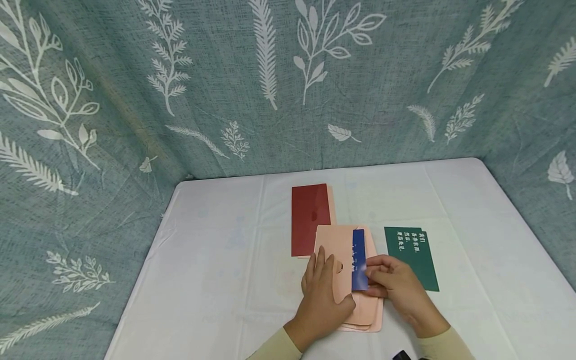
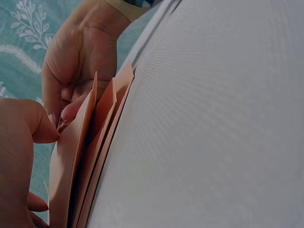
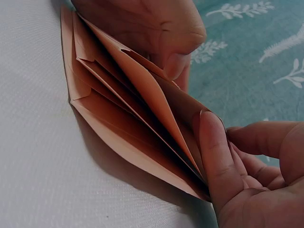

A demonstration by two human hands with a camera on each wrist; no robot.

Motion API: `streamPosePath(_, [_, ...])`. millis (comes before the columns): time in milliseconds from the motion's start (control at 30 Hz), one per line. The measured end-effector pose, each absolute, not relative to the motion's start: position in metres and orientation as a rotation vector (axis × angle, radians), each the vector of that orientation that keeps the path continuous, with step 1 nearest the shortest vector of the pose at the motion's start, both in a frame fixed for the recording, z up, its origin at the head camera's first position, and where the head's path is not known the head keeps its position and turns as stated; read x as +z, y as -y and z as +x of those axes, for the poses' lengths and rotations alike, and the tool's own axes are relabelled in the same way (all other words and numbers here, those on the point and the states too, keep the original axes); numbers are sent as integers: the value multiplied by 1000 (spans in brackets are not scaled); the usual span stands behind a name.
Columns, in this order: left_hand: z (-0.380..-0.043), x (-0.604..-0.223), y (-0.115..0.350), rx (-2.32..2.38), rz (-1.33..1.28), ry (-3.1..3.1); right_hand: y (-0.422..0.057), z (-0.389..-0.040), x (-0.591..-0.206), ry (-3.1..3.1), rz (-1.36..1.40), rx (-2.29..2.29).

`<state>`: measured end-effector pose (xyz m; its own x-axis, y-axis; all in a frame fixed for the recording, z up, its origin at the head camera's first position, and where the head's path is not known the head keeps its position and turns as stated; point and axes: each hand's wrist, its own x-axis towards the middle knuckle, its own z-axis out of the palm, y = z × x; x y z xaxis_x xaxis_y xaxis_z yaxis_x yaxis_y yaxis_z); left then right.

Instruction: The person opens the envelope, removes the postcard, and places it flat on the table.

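Observation:
My left hand (image 1: pixel 320 299) lies on a peach envelope (image 1: pixel 335 239), its fingers extended over the left side and its thumb at the near edge. A blue card (image 1: pixel 359 260) with white lettering shows along the right side of that envelope. My right hand (image 1: pixel 400 285) pinches the blue card's right edge between thumb and fingers. Beneath lie more peach envelopes (image 1: pixel 371 320) in a stack. From the right wrist view, the layered envelope mouths (image 3: pixel 142 80) gape apart, with a right finger against the upper layer. How far the card sits inside is hidden.
Behind the stack lies a dark red card or envelope (image 1: pixel 310 215) over a peach one. Green cards (image 1: pixel 414 255) with white writing overlap to the right, partly behind my right hand. A white cloth covers the table (image 1: pixel 216 270); a leaf-patterned curtain (image 1: pixel 279 135) stands around it.

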<state>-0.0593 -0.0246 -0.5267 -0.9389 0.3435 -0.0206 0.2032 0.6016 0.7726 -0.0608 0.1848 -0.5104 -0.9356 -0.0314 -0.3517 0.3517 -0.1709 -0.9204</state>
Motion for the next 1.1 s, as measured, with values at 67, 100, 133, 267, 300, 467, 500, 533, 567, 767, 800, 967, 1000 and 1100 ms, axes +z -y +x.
streamPosePath(67, [-59, -526, 24, 1245, 451, -2657, -186, -61, -510, -1846, 358, -2197])
streamPosePath(100, [-59, -526, 24, 1242, 449, -2657, -186, -61, -510, -1847, 353, -2198])
streamPosePath(133, [-59, -526, 24, 1238, 446, -2656, -187, -61, -510, -1849, 350, -2197])
streamPosePath(267, [-59, -525, 24, 1222, 438, -2657, -191, -62, -511, -1860, 347, -2182])
streamPosePath(300, [-59, -525, 24, 1218, 436, -2657, -192, -62, -511, -1863, 346, -2175])
streamPosePath(467, [-59, -525, 23, 1216, 434, -2653, -197, -62, -510, -1889, 347, -2141])
streamPosePath(500, [-59, -525, 23, 1218, 434, -2652, -199, -62, -510, -1892, 348, -2137])
streamPosePath(533, [-59, -525, 23, 1220, 434, -2651, -200, -63, -509, -1894, 350, -2135])
streamPosePath(567, [-59, -525, 23, 1221, 434, -2652, -200, -63, -509, -1894, 350, -2134])
streamPosePath(767, [-59, -524, 23, 1225, 434, -2654, -204, -63, -506, -1891, 344, -2138])
streamPosePath(800, [-59, -524, 23, 1226, 435, -2654, -205, -63, -506, -1895, 345, -2136])
streamPosePath(967, [-59, -523, 23, 1228, 431, -2653, -209, -64, -504, -1909, 355, -2129])
streamPosePath(1000, [-59, -523, 23, 1227, 429, -2652, -210, -64, -504, -1909, 355, -2128])
streamPosePath(1100, [-59, -523, 23, 1223, 422, -2651, -214, -64, -504, -1903, 341, -2135])
